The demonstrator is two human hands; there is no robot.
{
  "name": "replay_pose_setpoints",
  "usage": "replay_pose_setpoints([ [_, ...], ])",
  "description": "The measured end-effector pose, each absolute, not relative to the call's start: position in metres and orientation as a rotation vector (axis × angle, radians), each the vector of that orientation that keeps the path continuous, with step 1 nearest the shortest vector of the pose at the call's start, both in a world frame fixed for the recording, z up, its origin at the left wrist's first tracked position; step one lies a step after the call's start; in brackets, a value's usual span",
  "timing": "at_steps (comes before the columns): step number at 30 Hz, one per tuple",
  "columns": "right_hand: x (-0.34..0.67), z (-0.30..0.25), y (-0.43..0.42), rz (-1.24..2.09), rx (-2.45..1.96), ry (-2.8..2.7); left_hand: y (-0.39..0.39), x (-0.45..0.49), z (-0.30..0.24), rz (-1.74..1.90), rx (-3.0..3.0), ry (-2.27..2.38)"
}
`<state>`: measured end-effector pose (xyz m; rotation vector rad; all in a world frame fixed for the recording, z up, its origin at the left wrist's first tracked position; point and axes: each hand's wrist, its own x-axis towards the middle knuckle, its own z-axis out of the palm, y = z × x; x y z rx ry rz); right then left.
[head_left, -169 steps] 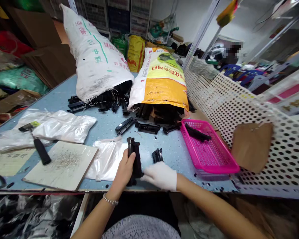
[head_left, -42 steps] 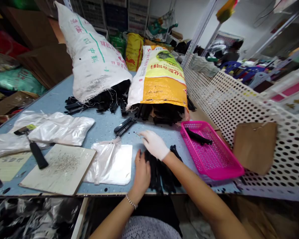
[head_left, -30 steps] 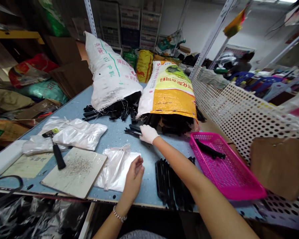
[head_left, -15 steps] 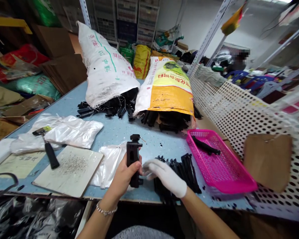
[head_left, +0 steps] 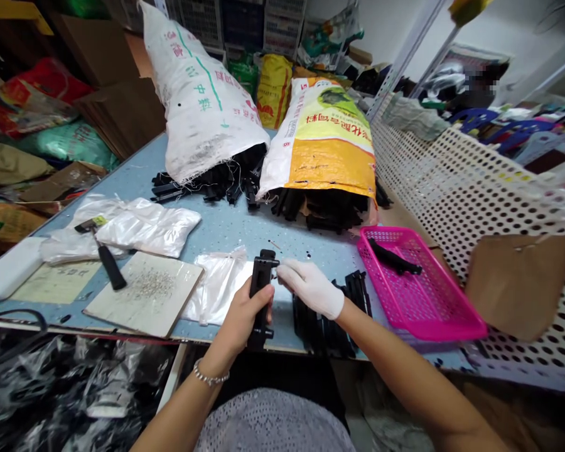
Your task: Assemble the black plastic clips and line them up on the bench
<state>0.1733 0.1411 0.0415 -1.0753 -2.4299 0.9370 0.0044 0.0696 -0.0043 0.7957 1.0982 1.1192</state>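
My bare left hand, with a bracelet at the wrist, is wrapped round a long black plastic part held nearly upright over the table's front edge. Pegs stick out from the part's right side near top and bottom. My right hand, in a white glove, has its fingers drawn together beside the upper peg; whatever lies between the fingertips is hidden. Below the right hand, a row of similar black parts lies on the table, partly covered by my forearm.
A pink basket with one black part stands right. At left are a hammer, a board bearing tiny pieces, and clear plastic bags. Behind, a white sack and a yellow-and-white sack spill black parts.
My right hand has risen from the part's lower middle to its upper peg, and its fingers have closed together. The part in my left hand is tilted slightly. The view has dipped.
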Motion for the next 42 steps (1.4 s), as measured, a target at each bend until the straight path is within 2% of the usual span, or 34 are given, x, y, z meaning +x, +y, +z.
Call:
replay_pose_setpoints([
  [2,0.172,0.037,0.122,0.930,-0.998,-2.569,0.072,0.002,-0.006,1.174,0.697,1.100],
  [6,0.164,0.019,0.078,0.576,-0.897,-2.871,0.072,0.006,-0.010,1.184,0.605,1.062],
  [10,0.165,0.016,0.065,0.664,-1.059,-2.856,0.059,0.007,-0.025,1.203,0.579,1.132],
  [13,0.175,0.030,0.073,0.658,-0.893,-2.811,0.044,-0.011,-0.037,0.837,0.627,1.083],
  [16,0.184,0.038,0.078,0.579,-0.609,-2.769,0.031,-0.033,-0.042,0.350,0.575,0.813],
  [19,0.191,0.028,0.071,0.709,-0.586,-2.795,0.022,-0.037,-0.043,0.119,0.490,0.642],
  [26,0.214,0.023,0.051,1.075,-0.840,-2.751,0.022,-0.013,-0.041,0.198,0.583,0.563],
  [29,0.227,0.025,0.046,1.118,-0.959,-2.698,0.028,-0.012,-0.037,0.102,0.593,0.495],
  [31,0.234,0.022,0.045,1.141,-1.089,-2.645,0.037,-0.015,-0.038,0.204,0.744,0.615],
  [33,0.240,0.017,0.047,1.235,-1.268,-2.443,0.051,-0.019,-0.044,0.516,1.042,0.987],
  [36,0.238,0.007,0.052,1.538,-1.423,-1.788,0.072,-0.024,-0.062,0.890,1.355,1.501],
  [39,0.226,-0.008,0.050,1.862,-1.289,-1.126,0.086,-0.030,-0.078,0.942,1.446,1.628],
  [42,0.216,-0.024,0.041,2.019,-1.212,-0.666,0.092,-0.043,-0.085,0.927,1.481,1.621],
])
